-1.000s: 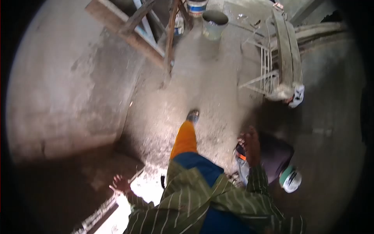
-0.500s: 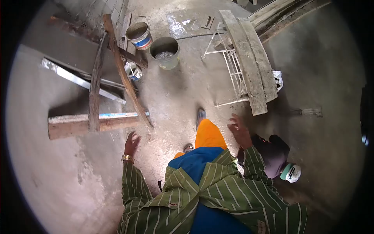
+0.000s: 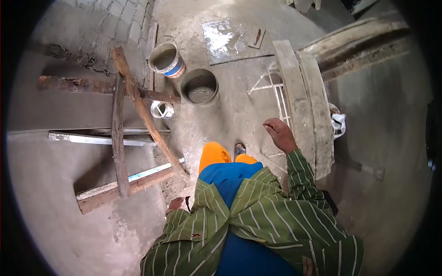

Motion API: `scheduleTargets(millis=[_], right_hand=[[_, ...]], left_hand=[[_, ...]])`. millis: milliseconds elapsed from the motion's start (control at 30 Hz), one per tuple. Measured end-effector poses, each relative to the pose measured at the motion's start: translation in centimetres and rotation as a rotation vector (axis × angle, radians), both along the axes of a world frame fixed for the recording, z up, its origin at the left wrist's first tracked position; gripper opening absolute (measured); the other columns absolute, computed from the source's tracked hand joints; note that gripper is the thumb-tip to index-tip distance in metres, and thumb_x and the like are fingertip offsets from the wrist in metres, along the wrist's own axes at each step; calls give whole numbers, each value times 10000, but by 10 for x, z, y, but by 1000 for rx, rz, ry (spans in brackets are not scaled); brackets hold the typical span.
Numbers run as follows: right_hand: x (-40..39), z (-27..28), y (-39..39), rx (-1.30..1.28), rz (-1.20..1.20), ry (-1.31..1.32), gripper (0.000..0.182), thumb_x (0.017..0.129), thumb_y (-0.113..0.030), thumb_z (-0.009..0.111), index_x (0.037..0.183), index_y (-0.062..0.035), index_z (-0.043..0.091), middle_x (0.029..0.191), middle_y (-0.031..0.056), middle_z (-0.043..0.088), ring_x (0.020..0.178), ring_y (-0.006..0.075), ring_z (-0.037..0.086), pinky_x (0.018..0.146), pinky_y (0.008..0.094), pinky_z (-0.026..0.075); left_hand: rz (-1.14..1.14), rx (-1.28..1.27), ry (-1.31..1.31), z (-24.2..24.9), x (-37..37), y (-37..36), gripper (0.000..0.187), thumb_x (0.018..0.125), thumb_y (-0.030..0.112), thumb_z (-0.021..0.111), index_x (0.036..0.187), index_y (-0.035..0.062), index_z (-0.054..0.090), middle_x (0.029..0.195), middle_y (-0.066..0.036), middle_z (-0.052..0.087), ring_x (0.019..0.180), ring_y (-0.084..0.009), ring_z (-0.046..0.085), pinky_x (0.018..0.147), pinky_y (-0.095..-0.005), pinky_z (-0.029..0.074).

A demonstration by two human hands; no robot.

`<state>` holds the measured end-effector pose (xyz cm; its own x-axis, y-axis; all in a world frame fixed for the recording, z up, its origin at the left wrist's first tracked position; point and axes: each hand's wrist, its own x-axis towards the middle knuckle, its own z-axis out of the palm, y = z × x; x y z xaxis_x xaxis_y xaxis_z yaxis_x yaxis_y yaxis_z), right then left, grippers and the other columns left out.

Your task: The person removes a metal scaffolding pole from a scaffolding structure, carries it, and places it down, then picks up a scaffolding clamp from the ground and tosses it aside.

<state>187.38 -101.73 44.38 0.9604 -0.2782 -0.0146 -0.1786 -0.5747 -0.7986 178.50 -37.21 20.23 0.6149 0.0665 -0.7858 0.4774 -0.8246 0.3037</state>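
My right hand [image 3: 281,134] is held out in front of the white metal frame [image 3: 278,99] and the left edge of the planks. It holds nothing; its fingers are loosely bent, with a small gap at the tips. Low by my left side, my left hand [image 3: 176,204] shows only in part at the cuff of the green striped sleeve. Its fingers are hidden, and a dark strap-like piece [image 3: 187,203] is beside it. Ahead on the floor stand a large dark bucket [image 3: 199,102] with grey wet mix inside, a white-and-blue bucket [image 3: 177,69] and a small white pail [image 3: 168,111].
Rough wooden poles [image 3: 138,99] lean across a timber beam [image 3: 142,181] and a metal straightedge [image 3: 92,139] on the left. Long planks [image 3: 301,106] lie over the metal frame on the right. A plastering float [image 3: 256,38] rests near a wet board [image 3: 223,39].
I have stepped forward, so the buckets and planks are nearer. My left hand has swung back beside my body. My right hand's fingers are less spread. The crouching person is now mostly hidden.
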Motion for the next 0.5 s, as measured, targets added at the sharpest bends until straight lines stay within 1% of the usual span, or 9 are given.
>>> scheduleTargets(millis=[67, 100, 133, 233, 300, 333, 400, 433, 500], right_hand=[[32, -3, -16, -71, 65, 2, 166, 874, -157, 617, 981, -32, 643, 973, 137, 628, 950, 312, 609, 836, 384, 477], [48, -5, -20, -43, 48, 25, 180, 869, -158, 623, 1000, -35, 639, 991, 138, 628, 962, 312, 606, 843, 384, 476], [63, -6, -24, -20, 32, 47, 196, 865, -158, 629, 1020, -39, 636, 1009, 139, 627, 974, 313, 602, 850, 383, 475], [110, -12, -37, -26, 39, 58, 257, 849, -163, 648, 1078, -49, 625, 1063, 145, 623, 1008, 320, 593, 874, 386, 470], [136, -16, -41, -67, 59, 80, 292, 839, -168, 657, 1106, -55, 621, 1088, 152, 621, 1025, 329, 587, 888, 390, 468], [154, -17, -51, -104, 69, 92, 303, 836, -171, 660, 1115, -58, 621, 1095, 155, 620, 1032, 333, 585, 893, 393, 467], [182, -23, -77, -180, 102, 117, 341, 828, -176, 667, 1149, -71, 616, 1115, 168, 619, 1064, 336, 581, 923, 405, 457], [193, -24, -92, -154, 84, 164, 356, 825, -175, 670, 1163, -76, 614, 1137, 176, 615, 1090, 322, 576, 956, 405, 442], [222, -27, -121, -107, 59, 222, 387, 818, -172, 675, 1190, -85, 610, 1181, 192, 607, 1142, 296, 568, 1021, 406, 412]], left_hand=[[78, -45, 49, 49, 34, -48, 320, 901, 306, 595, 1039, 34, 691, 868, -91, 698, 790, -199, 640, 718, -331, 495], [118, -66, 73, 90, 57, -84, 337, 907, 298, 588, 1066, 14, 676, 890, -98, 695, 812, -201, 640, 734, -323, 493], [174, -269, -51, 67, 65, -82, 383, 900, 301, 629, 1155, 15, 647, 970, -99, 677, 883, -188, 604, 826, -332, 479], [267, -382, -300, -4, 108, -99, 520, 900, 305, 629, 1309, 4, 518, 1195, -155, 598, 1057, -212, 560, 937, -342, 431], [268, -526, -86, 6, 170, -124, 652, 888, 335, 641, 1400, 13, 396, 1365, -228, 467, 1223, -255, 488, 1006, -356, 391], [335, -625, -167, -2, 195, -136, 661, 882, 351, 646, 1395, 12, 401, 1381, -242, 449, 1252, -277, 471, 1015, -364, 387], [327, -545, -133, -1, 240, -161, 680, 870, 383, 654, 1390, 20, 409, 1397, -246, 438, 1286, -311, 447, 1034, -387, 376], [245, -375, -29, 31, 284, -192, 689, 865, 398, 658, 1391, 28, 411, 1396, -236, 444, 1292, -323, 441, 1043, -401, 368], [93, -421, -123, -2, 332, -196, 739, 859, 429, 658, 1446, 100, 352, 1402, -250, 431, 1305, -374, 421, 1054, -416, 365]])
